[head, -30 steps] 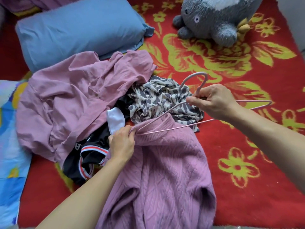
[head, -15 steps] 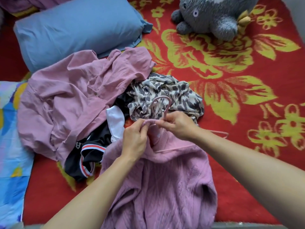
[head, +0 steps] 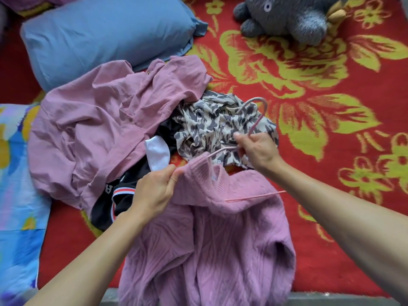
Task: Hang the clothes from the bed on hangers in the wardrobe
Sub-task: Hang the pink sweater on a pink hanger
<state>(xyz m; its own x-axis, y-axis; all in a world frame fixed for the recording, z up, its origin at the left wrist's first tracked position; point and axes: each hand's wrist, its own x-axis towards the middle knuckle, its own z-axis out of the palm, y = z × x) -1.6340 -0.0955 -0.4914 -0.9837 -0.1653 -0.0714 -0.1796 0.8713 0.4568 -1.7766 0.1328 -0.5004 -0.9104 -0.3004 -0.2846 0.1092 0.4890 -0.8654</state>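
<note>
Head view, left to right: a mauve shirt is heaped on the red bedspread beside the pile. The pink knit sweater lies nearest the camera — its collar is pinched by the left hand. The pink hanger is gripped at its neck by the right hand, one arm threaded into the collar.

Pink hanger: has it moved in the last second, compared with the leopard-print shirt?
Yes. The pink hanger has swung toward the person: its right end went from beside the leopard-print shirt onto the pink sweater.
</note>
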